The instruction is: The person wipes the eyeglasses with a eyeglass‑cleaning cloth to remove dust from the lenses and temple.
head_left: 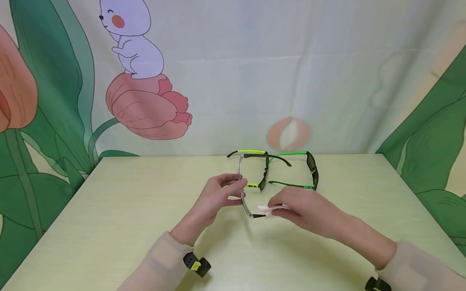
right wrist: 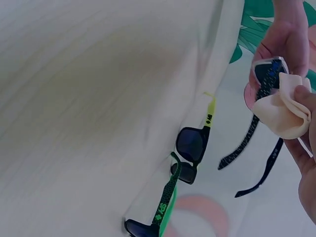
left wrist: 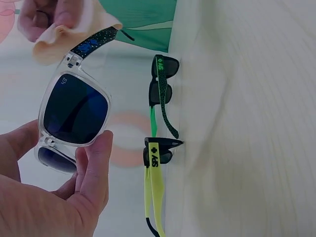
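My left hand [head_left: 220,193] grips a pair of clear-framed sunglasses [left wrist: 74,109] by the front, thumb and fingers around the middle of the frame. Their lenses are dark blue, and both dark speckled temples are unfolded. In my right hand [head_left: 306,209] a pale cream cloth [right wrist: 285,109] is pinched between thumb and fingers. The cloth is folded over one temple near its hinge, as the left wrist view shows. Both hands hold the sunglasses and cloth above the table.
Behind the hands, sunglasses with yellow temples [left wrist: 156,180] and sunglasses with green temples [right wrist: 165,202] stand unfolded on the pale wooden table [head_left: 120,226]. A printed curtain [head_left: 233,81] hangs along the table's far edge.
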A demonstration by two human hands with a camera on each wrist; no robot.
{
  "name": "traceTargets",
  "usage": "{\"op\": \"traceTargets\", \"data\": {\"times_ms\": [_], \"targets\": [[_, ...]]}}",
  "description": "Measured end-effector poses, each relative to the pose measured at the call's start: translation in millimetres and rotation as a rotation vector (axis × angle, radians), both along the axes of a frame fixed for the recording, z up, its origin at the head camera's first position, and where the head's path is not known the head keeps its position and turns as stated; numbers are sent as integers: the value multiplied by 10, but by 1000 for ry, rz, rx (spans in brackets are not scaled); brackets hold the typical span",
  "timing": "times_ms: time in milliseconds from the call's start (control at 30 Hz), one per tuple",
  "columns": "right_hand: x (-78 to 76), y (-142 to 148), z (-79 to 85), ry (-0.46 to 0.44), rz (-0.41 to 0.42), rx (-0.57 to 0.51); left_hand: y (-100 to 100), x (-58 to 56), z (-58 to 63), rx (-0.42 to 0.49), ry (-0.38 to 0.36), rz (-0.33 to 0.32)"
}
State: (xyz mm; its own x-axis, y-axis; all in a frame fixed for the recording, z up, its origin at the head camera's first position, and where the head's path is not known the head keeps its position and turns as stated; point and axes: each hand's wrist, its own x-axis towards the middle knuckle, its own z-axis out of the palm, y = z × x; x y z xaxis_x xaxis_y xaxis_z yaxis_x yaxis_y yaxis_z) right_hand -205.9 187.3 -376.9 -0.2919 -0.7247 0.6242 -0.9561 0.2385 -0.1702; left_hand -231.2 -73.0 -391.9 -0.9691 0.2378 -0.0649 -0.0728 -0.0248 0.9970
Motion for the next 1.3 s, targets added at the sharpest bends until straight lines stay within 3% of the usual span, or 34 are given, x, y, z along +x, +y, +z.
{"op": "traceTargets", "data": {"times_ms": [200,467,633,800,967,1133,1300], "targets": [[-27,13,96,0,-39,-67,-8,2,-4,-13,-18,-12],[-23,30,-3,-72,64,36,-15,-6,9,-16,-31,-14],[-24,66,-53,-172,70,65,-35,1,27,-24,-36,-18],[-17,89,-27,-303,37,-10,-47,-4,33,-27,-39,-20],[-5,82,-20,-353,51,-47,-54,-8,39,-28,-45,-15],[9,44,-68,-234,71,14,-49,-12,48,-14,-53,-10],[48,-46,-120,-38,-3,86,-34,-9,49,-21,-51,-5]]}}
